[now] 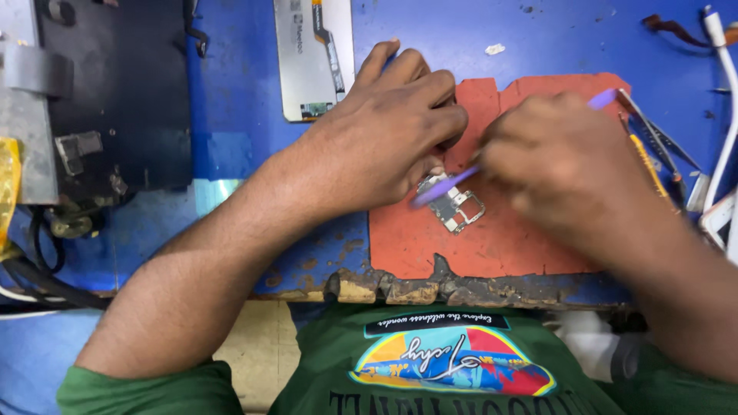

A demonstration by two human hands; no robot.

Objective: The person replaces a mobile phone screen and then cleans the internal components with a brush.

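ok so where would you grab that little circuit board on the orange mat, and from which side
Take the small circuit board by its bare lower-right edges, coming from the near right. It lies flat on the orange mat; the left hand pins its upper left and the purple tool in the right hand crosses its top, so only that corner is free.

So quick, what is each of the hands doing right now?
Left hand: curled shut, pinning the small circuit board on the orange mat.
Right hand: shut on a purple tool, tip at the board.

Circuit board [455, 206] on mat [492, 246], ctr.
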